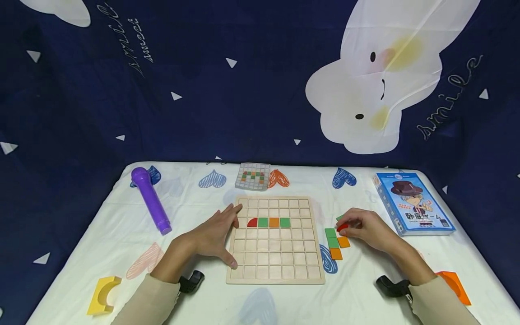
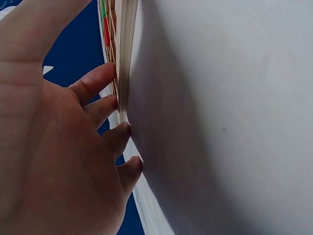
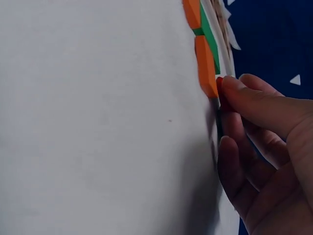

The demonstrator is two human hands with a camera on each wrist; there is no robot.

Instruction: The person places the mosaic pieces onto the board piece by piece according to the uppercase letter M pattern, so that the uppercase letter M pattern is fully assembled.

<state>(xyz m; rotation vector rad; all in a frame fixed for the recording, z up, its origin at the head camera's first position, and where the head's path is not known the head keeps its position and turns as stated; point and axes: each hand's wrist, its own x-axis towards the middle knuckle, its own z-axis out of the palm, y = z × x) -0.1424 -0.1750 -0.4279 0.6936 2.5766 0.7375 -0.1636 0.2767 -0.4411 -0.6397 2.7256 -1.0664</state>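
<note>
A wooden grid board lies at the middle of the table. In one of its rows sit a red quarter-round tile, a green tile, an orange tile and another green tile. My left hand rests with spread fingers along the board's left edge, thumb near the lower corner. To the right of the board, my right hand pinches a red tile between thumb and fingertips. Beside it lie loose green tiles and orange tiles; one green tile is partly hidden behind the fingers.
A small pattern card lies behind the board. At the left are a purple microphone-shaped stick and a yellow arch block. A blue game box and an orange block, partly covered by the sleeve, are at the right.
</note>
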